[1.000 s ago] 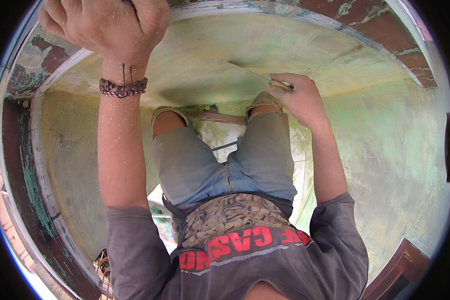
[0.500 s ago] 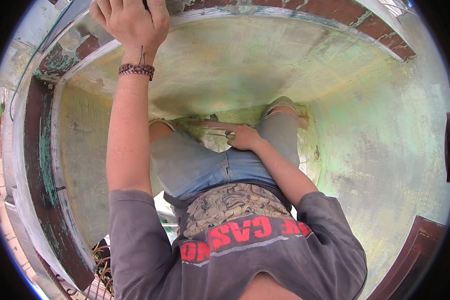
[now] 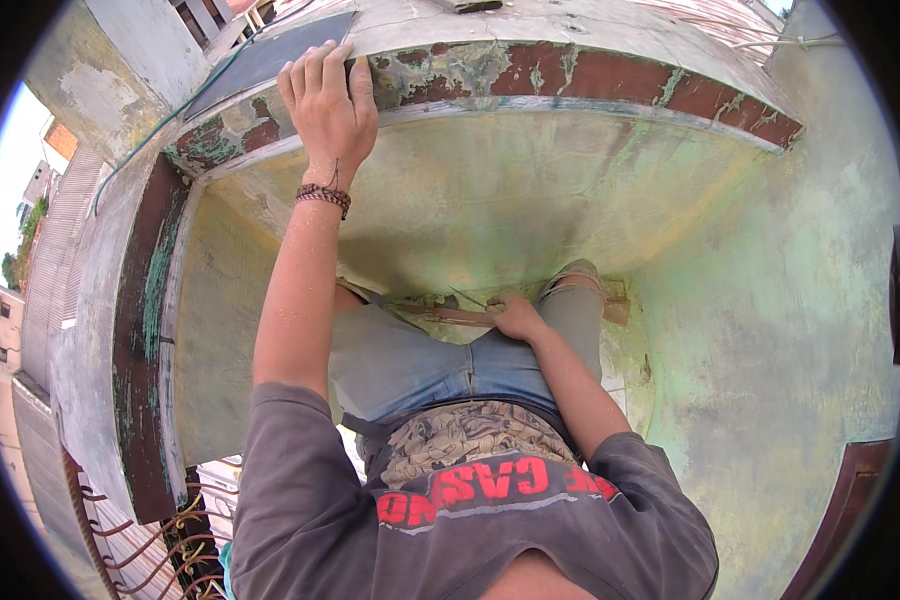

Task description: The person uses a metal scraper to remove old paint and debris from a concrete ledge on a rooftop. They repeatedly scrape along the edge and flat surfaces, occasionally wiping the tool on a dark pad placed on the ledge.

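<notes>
My left hand (image 3: 332, 108) lies over the peeling maroon and grey rim (image 3: 540, 72) of a concrete ledge at the upper left. Its fingers are stretched out on top, with the thumb a little apart. Low between my knees, my right hand (image 3: 518, 317) is closed on a thin, pointed metal tool (image 3: 468, 297). The tool's tip points up and left, toward the green-stained wall panel (image 3: 450, 200) beneath the rim. How the handle sits in my fingers is hidden. Beside that hand runs a reddish-brown wooden bar (image 3: 445, 314), partly covered by my legs.
A maroon upright edge (image 3: 150, 330) with flaking green paint bounds the left side. The pale green wall (image 3: 750, 330) rises at the right. Curled metal railing (image 3: 195, 540) stands at the lower left, with rooftops beyond. A thin green cable (image 3: 160, 130) runs along the upper left.
The view has shifted, so the ledge and my left hand appear lower and farther right. The tool in my right hand has swung from pointing left to pointing up and left.
</notes>
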{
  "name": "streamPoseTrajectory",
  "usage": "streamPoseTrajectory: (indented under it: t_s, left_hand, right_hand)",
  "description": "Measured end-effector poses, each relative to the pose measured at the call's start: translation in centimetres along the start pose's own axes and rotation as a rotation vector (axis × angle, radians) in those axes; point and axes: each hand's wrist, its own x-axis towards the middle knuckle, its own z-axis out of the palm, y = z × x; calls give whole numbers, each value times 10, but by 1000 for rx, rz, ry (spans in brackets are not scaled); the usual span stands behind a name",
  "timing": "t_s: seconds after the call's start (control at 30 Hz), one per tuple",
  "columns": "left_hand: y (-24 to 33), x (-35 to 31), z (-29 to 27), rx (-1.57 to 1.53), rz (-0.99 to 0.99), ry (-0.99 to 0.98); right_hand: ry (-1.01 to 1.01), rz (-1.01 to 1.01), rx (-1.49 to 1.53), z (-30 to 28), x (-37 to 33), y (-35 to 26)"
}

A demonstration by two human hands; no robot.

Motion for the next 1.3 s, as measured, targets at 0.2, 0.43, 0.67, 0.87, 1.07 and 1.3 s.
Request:
streamPoseTrajectory:
  t_s: [0.2,0.43,0.67,0.87,1.07,1.3]
  left_hand:
    - [-2,0,-16,18,-36,-41]
    - [1,0,-13,-43,-59,-15]
    - [-3,-3,-8,-59,-54,25]
    - [-12,-4,-3,-76,11,51]
    - [-8,0,-6,-23,47,141]
    - [7,6,-7,-525,-280,276]
  right_hand:
    - [-29,-31,-38,6,3,-10]
    - [-103,-5,-85,-1,3,-8]
    - [-100,-5,-34,2,4,-12]
    - [-81,14,81,-4,7,-16]
    - [17,39,286,-33,9,-8]
    - [215,47,-23,-72,9,-64]
